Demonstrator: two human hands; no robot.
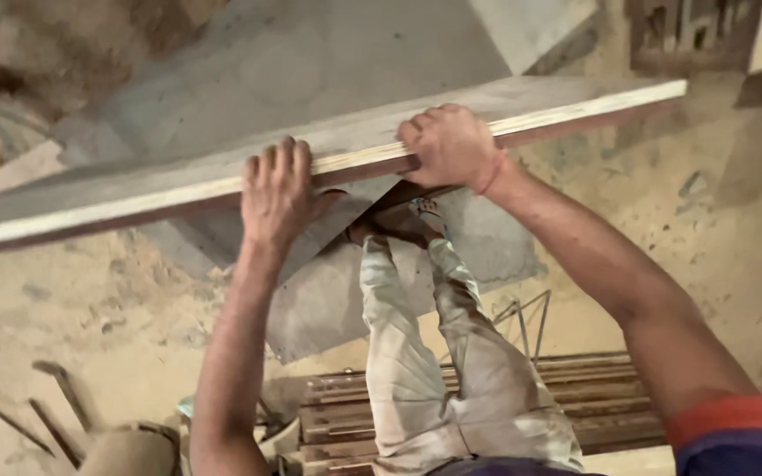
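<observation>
A long plywood board point(134, 181) with a pale face and layered edge stretches from the left edge up to the upper right. My left hand point(277, 192) grips its near edge at the middle, fingers over the top. To the right, my right hand point(449, 145) clasps the same edge, with a red thread at the wrist. The board is lifted above the floor, over my legs in light trousers point(434, 353) and my sandalled feet point(399, 222).
Grey flat sheets point(328, 304) lie on the sandy floor under my feet. A stack of wooden strips point(593, 397) sits low at centre-right, with a thin metal wire frame point(526, 317) beside it. Dark sticks point(55, 414) lie at lower left. Another pale panel point(531, 26) shows at top.
</observation>
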